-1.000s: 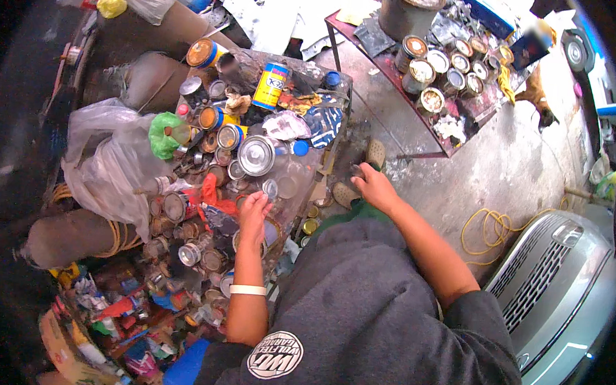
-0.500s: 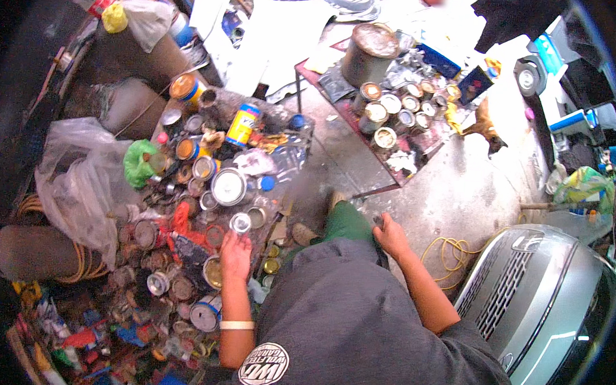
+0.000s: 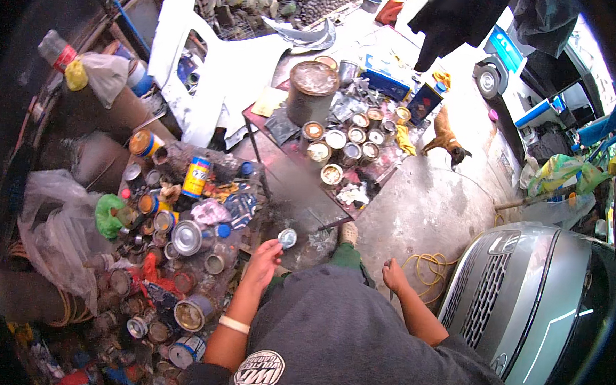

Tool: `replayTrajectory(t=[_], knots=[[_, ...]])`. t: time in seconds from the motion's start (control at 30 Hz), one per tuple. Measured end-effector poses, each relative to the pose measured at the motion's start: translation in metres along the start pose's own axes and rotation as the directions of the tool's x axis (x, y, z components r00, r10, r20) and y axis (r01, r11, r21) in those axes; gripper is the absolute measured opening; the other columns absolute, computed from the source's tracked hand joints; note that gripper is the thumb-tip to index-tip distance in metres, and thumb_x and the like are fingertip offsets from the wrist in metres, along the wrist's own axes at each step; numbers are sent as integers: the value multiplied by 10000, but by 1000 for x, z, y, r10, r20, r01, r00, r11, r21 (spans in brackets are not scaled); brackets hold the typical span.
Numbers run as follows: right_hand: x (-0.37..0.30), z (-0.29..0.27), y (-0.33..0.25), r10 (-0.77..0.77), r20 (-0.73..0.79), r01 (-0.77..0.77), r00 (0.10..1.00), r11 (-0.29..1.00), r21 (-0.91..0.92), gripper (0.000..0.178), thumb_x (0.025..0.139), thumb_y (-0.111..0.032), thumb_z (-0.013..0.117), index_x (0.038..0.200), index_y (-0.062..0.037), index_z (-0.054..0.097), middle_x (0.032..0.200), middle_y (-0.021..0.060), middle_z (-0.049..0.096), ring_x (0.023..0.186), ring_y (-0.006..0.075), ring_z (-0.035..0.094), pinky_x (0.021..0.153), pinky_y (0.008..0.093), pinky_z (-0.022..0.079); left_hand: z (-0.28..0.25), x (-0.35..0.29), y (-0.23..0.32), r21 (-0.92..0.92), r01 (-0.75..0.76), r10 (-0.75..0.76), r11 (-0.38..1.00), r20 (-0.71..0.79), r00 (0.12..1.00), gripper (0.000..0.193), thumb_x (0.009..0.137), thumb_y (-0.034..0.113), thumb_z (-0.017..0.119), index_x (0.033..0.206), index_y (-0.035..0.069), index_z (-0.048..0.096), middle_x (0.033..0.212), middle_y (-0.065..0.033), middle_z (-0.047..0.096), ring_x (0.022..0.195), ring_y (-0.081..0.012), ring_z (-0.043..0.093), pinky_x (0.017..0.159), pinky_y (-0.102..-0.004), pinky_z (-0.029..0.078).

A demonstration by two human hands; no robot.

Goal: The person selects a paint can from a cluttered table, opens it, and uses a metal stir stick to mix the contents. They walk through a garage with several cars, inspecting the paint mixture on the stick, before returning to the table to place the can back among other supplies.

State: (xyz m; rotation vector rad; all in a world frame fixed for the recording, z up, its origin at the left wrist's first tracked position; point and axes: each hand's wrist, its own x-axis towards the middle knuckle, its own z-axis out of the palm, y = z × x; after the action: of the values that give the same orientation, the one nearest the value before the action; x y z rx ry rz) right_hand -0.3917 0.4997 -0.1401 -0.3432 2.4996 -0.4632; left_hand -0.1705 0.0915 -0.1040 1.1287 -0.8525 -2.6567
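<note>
My left hand (image 3: 264,261) is closed on a small round tin (image 3: 287,238), gripping its side and holding it out over the floor in front of me. The tin's top looks silvery and pale. Lower at my right side, my right hand (image 3: 392,275) is closed; a bit of something dark shows below its fingers, too small to name. Left of my left hand lies a crowded bench of paint cans, with an open can (image 3: 214,263) nearest and a wide silver-lidded can (image 3: 186,238) beyond it. A yellow and blue can (image 3: 196,177) stands farther back.
Ahead, a low red-edged table (image 3: 335,211) bears several small open cans and a large drum-like can (image 3: 312,95). A dog (image 3: 446,140) stands beyond it. To the right are a silver car front (image 3: 506,272) and a coiled yellow hose (image 3: 426,272). A white plastic chair (image 3: 242,56) is behind the bench.
My left hand has carried the tin away from the bench cans, to the right. My view has shifted right and forward, with the low table now closer ahead. My right hand hangs lower.
</note>
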Motion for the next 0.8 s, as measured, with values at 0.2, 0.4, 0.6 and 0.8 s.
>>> replayTrajectory(t=[0.2,0.4,0.6,0.8], knots=[[19,-51,70,130,106,-131,986,991,9,303,974,-244,460,1050,15,597,908,238,707,922,425,682,845,486,518,119,127,-55,147,149,-156,978,31,987,160,979,183,678,1110,97,648,887,48,615,799,-68,558,661,-222,409],[60,-124,139,218,156,-224,963,975,16,300,976,-244,492,1071,11,618,922,211,723,944,358,712,832,446,537,218,214,-85,-40,141,-143,989,-58,988,126,986,179,660,1097,127,633,870,56,612,751,-67,559,631,-230,420],[115,-183,198,252,208,-284,945,948,144,347,967,-276,520,1099,27,628,988,227,732,985,395,699,856,459,528,275,281,-57,-316,-26,-24,948,-155,988,211,955,153,694,1136,148,587,969,35,624,837,-122,600,663,-261,449],[172,-206,218,209,181,-253,961,927,276,317,1013,-274,508,1028,13,641,904,135,716,841,243,686,783,370,533,296,331,-44,-229,-8,-56,973,-274,960,138,978,155,669,1100,127,609,863,29,629,748,-81,604,595,-227,448]])
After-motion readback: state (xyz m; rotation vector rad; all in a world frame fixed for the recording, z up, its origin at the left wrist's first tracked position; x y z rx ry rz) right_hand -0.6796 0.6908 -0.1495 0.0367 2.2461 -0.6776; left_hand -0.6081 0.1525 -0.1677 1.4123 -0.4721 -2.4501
